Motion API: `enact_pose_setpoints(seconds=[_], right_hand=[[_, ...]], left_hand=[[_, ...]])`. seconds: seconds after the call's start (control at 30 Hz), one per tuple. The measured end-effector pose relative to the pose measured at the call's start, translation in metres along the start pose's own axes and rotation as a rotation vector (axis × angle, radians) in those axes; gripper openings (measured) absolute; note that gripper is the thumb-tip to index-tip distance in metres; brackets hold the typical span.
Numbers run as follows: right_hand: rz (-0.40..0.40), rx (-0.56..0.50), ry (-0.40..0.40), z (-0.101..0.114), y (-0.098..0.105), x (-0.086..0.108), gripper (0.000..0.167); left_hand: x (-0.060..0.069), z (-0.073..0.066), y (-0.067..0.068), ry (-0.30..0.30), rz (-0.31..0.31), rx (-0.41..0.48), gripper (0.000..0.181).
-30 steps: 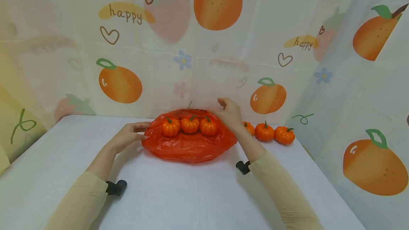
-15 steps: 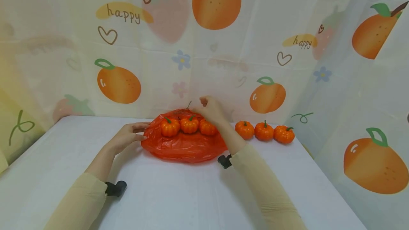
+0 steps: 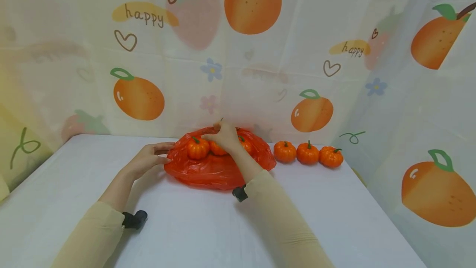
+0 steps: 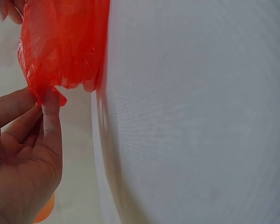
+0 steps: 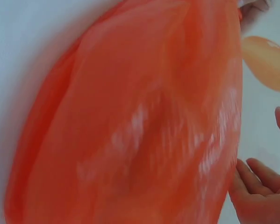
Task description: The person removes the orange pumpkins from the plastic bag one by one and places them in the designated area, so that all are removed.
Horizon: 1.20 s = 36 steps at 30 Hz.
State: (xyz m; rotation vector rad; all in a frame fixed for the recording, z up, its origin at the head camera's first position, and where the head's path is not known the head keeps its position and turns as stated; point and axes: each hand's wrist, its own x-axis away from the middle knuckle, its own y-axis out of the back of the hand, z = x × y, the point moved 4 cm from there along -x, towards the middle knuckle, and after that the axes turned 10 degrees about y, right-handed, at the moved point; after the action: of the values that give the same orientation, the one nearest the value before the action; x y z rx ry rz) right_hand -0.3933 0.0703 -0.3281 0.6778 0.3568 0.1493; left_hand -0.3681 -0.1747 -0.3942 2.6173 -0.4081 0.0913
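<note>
White table [image 3: 186, 230], left grip [image 3: 145, 160] pinching red bag [image 3: 204, 173], right grip [image 3: 227, 137] relaxed, shifted left toward bag's middle

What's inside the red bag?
Three orange pumpkins sit in the red bag. The right hand partly covers two; anything deeper behind the bag's front can't be seen.

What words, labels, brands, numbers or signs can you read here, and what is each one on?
"happy": on a yellow patch, upper left of the fruit-print backdrop.
"happy": on a smaller yellow patch, toward the backdrop's right.
Faint letter-like marks at the backdrop's left: too blurred to read.
Red bag: no print I can read.
</note>
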Motion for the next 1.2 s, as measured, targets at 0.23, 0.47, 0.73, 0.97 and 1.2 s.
enact_pose_setpoints(seconds=[0.23,0.47,0.73,0.97,1.2], right_hand=[[0.038,0.046,-0.032,0.0,-0.016,-0.002,0.064],[0.033,0.093,-0.039,-0.003,-0.032,-0.001,0.06],[0.008,0.109,-0.06,-0.007,-0.042,0.001,0.059],[-0.026,0.065,-0.077,-0.011,-0.044,0.0,0.058],[-0.025,0.091,-0.07,-0.009,-0.047,-0.002,0.06]], left_hand=[[0.0,0.001,0.0,0.015,0.004,-0.001,0.057],[0.001,-0.001,0.0,0.005,0.002,0.009,0.056],[0.0,0.001,0.0,0.006,0.005,0.009,0.055],[0.0,0.001,0.0,0.015,0.001,0.004,0.055],[-0.001,0.001,0.0,0.022,0.005,0.002,0.056]])
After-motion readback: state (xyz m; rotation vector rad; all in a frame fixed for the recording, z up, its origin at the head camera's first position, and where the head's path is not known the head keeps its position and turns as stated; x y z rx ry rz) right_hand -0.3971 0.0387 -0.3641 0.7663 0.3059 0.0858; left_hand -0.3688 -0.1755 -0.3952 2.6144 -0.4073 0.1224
